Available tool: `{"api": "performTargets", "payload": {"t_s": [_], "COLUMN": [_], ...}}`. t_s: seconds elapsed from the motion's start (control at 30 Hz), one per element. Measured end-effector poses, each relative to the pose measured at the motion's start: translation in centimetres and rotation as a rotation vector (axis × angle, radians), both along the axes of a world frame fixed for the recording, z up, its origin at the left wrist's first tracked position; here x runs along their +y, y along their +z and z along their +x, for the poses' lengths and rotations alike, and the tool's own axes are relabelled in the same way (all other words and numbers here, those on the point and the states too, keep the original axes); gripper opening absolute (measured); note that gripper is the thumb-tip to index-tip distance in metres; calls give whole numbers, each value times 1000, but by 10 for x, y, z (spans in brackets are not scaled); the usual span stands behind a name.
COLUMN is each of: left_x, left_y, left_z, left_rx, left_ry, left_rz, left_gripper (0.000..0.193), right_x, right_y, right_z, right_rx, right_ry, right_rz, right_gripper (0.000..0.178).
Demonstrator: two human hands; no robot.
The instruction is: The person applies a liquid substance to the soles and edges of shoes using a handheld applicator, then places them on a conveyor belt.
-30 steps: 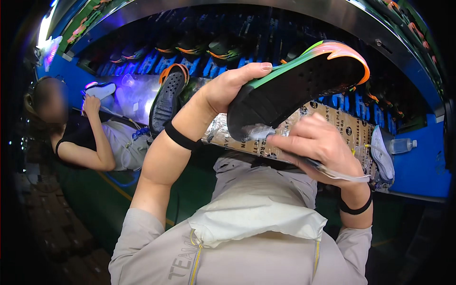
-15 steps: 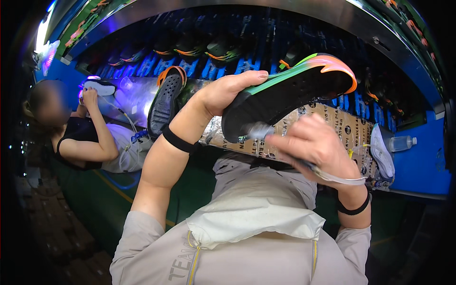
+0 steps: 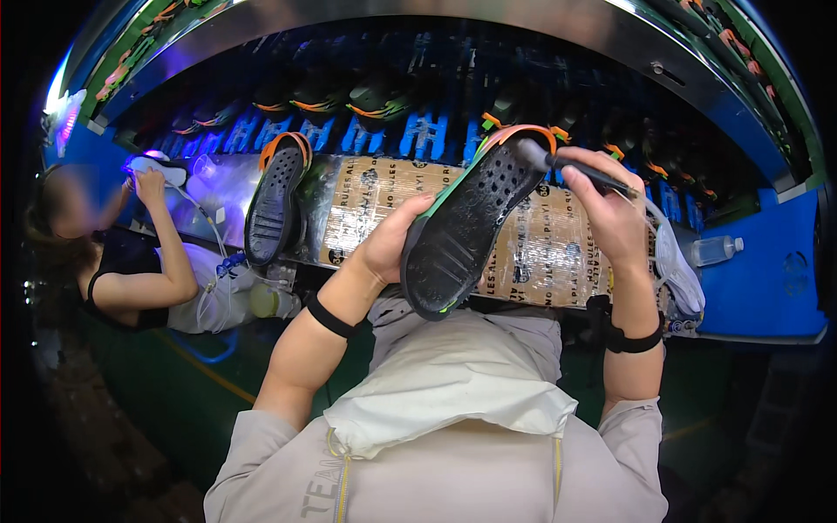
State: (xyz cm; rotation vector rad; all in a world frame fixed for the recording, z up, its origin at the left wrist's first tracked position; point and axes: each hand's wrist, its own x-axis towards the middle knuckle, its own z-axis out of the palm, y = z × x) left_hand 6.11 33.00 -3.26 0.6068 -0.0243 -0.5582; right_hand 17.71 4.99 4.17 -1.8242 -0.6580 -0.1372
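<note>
My left hand (image 3: pixel 394 237) is closed on the side of a black shoe (image 3: pixel 446 228) with green and orange along its edge. Its underside, full of holes and grooves, faces up toward me and looks wet in places. In my right hand (image 3: pixel 608 202) is a brush (image 3: pixel 580 169) with a dark handle and pale bristles. The bristles meet the underside near its orange-edged far end. A clear tube trails from the brush past my wrist. To the left, a similar black shoe (image 3: pixel 277 202) with an orange edge lies underside up.
A cardboard-covered work surface (image 3: pixel 366 205) spans the bench before me. Beyond it runs a row of blue racks (image 3: pixel 425 138) carrying shoes. A white shoe (image 3: pixel 678 270) and a clear bottle (image 3: pixel 717 250) are on the right. At far left, a co-worker (image 3: pixel 139 275) handles a white sole.
The black shoe has turned, so its underside faces me more and its orange end points away. My right hand has moved the brush from the near end up to the far end.
</note>
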Motion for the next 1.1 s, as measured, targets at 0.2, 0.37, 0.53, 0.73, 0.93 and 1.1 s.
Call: {"api": "performTargets", "payload": {"t_s": [0.2,0.37,0.53,0.73,0.93,1.1], "left_x": [-13,-8,-15,-17,-14,-17], "left_y": [-13,-22,-28,-22,-22,-21], "left_z": [5,12,1,-11,-8,-8], "left_rx": [77,27,-123,-145,-191,-198], "left_ry": [144,275,349,341,409,437], "left_rz": [-104,-68,7,133,196,213], "left_gripper": [74,78,64,73,78,82], "right_x": [33,16,10,18,9,-3], "right_y": [-20,-12,-26,-51,-55,-59], "right_z": [-55,-85,-64,-55,-65,-68], "right_rx": [-553,-66,376,207,164,368], "right_ry": [91,471,150,-108,-20,57], "right_rz": [-224,-192,-20,-24,-44,-25], "right_gripper": [42,38,25,23,22,21]}}
